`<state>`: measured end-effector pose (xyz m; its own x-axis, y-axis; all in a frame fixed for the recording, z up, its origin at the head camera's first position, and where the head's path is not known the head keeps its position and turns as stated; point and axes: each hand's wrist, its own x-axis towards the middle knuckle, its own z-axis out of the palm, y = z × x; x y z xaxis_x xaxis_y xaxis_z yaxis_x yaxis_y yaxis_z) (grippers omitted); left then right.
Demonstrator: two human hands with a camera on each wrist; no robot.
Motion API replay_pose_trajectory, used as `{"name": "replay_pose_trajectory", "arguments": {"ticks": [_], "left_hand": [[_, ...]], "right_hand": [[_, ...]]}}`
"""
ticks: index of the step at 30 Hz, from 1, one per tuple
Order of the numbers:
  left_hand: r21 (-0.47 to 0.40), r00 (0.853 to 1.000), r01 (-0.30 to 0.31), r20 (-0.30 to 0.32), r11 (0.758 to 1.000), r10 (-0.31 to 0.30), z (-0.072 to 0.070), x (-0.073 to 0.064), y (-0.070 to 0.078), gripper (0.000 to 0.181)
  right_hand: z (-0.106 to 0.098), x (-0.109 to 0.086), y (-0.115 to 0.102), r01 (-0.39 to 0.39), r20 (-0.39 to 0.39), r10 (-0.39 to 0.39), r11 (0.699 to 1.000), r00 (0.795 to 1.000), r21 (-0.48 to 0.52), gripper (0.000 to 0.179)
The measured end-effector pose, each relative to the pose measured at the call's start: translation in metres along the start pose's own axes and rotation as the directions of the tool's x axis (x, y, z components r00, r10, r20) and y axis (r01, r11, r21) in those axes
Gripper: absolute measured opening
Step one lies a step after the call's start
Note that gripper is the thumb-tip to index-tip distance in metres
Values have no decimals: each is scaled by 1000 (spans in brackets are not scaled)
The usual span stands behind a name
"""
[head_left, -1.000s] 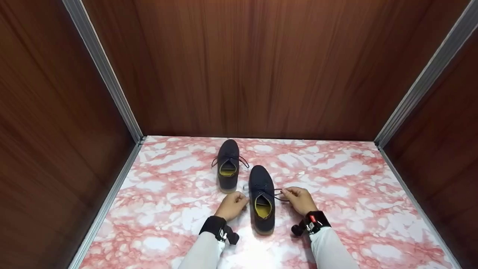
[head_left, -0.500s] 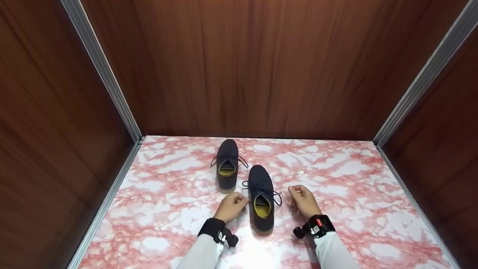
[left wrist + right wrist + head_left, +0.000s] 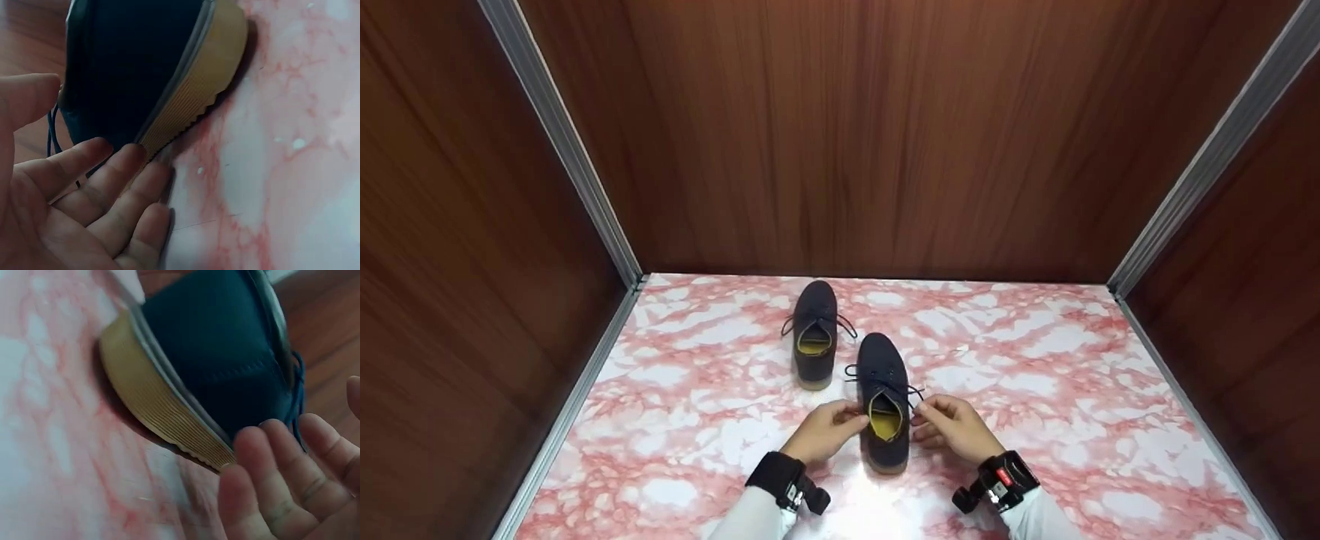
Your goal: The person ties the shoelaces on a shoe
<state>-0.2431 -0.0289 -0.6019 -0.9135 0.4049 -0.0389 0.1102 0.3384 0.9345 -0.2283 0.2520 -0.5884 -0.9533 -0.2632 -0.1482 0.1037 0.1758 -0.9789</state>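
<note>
A dark navy lace-up shoe [image 3: 880, 360] with yellow lining stands between my hands, toe pointing away. Its tied lace spreads to both sides, with a loop [image 3: 852, 370] on the left. My left hand [image 3: 823, 433] is at the shoe's left side near the opening, fingers loosely bent and holding nothing. On the other side my right hand [image 3: 960, 429] has its fingertips close to the right lace end; it grips nothing. Both wrist views show relaxed fingers beside the tan ribbed sole [image 3: 191, 84] and the blue side [image 3: 208, 332]; whether they touch cannot be told.
The matching shoe [image 3: 814, 300], also laced, stands farther back and left, toe away. Red-and-white marbled flooring [image 3: 1035, 360] lies beneath. Brown wood-grain panels [image 3: 840, 135] with grey metal corner strips [image 3: 562, 142] enclose the back and sides.
One second ago my right hand held the lace out to the right; it then released it and drew back. Now both hands have come in and nearer, along the shoe's sides.
</note>
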Motion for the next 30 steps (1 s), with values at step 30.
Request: {"name": "replay_pose_trajectory", "arguments": {"ticks": [30], "left_hand": [[-276, 999, 24, 44, 961, -12, 17, 16, 18, 63]], "right_hand": [[21, 3, -3, 212, -66, -240, 935, 968, -284, 63]]}}
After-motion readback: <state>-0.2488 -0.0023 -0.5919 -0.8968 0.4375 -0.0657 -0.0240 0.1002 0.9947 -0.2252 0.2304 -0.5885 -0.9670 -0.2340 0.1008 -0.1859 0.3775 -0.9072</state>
